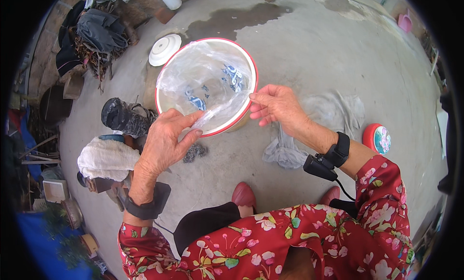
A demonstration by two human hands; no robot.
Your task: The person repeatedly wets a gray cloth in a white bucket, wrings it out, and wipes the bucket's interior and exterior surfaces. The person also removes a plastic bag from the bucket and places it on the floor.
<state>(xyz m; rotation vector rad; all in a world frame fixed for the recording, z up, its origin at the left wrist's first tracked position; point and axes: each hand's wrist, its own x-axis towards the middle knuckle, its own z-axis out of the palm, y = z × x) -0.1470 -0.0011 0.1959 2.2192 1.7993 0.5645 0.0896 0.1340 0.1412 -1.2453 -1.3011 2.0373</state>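
Note:
A wide round tub with a red-and-white rim [256,71] stands on the concrete floor before me. Inside it lies a clear plastic sheet or bag [212,71] with blue printing, spread over the far wall and gathered at the near side. My left hand [168,135] grips the near edge of the plastic between thumb and forefinger, above the near left rim. At the right rim, the thumb and forefinger of my right hand [275,104] pinch another part of the same edge. The stretch of plastic between my hands is bunched into a band.
An upturned white plate [165,49] lies beyond the tub. To the left are a dark wire-wrapped object [125,116] and a white towel [107,158]. Wire scrubbers [195,152] and a grey cloth [286,151] lie nearby. A red round container [377,138] sits rightward.

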